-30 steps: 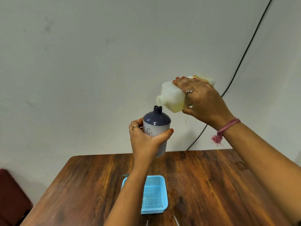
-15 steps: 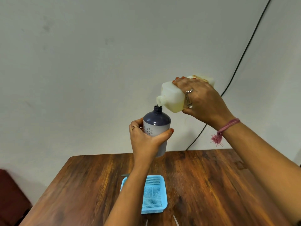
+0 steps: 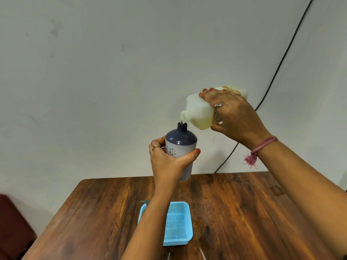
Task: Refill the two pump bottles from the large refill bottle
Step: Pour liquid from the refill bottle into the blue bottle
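A: Where's everything?
B: Left hand (image 3: 165, 162) grips the pump bottle (image 3: 180, 145) above the worktop (image 3: 244, 212); right hand (image 3: 234, 117) clasps the refill bottle (image 3: 199, 113), at its two o'clock.
A: Tip?
B: Spout directly over the neck, tilt slowly, thin stream.

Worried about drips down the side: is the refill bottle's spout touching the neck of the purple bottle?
Apart. The head view shows wall between the refill bottle's spout and the purple bottle's neck, bridged only by a thin bit of liquid.
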